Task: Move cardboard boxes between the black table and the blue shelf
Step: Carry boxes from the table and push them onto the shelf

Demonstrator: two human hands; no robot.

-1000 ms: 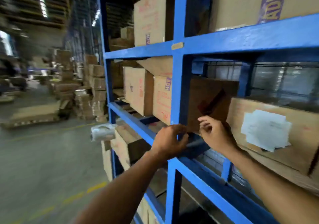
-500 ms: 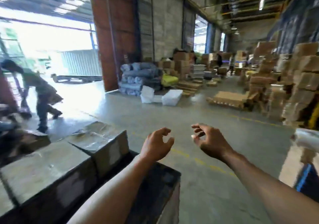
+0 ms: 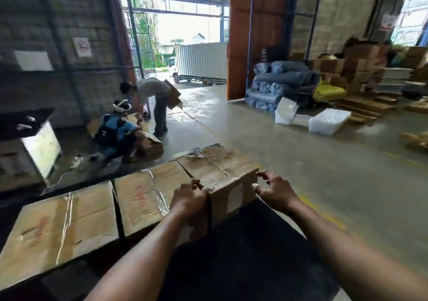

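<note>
Three taped cardboard boxes sit in a row on the black table (image 3: 243, 254): a left box (image 3: 60, 226), a middle box (image 3: 143, 194) and a right box (image 3: 215, 164). My left hand (image 3: 190, 201) is curled over the right box's near top corner and presses on its front face. At that box's right corner my right hand (image 3: 275, 190) has its fingers spread, the tips just touching the edge. The box still rests on the table. The blue shelf is out of view.
Beyond the table, a standing person (image 3: 150, 92) and a crouching person (image 3: 115, 131) handle boxes on the floor. Rolled blue fabric (image 3: 278, 80), white bins (image 3: 328, 121) and stacked cartons (image 3: 361, 66) line the far right. Open concrete floor lies to the right.
I have turned away from the blue shelf to face the black table. Both hands, empty in mid-air half a second ago, have come down onto the right box.
</note>
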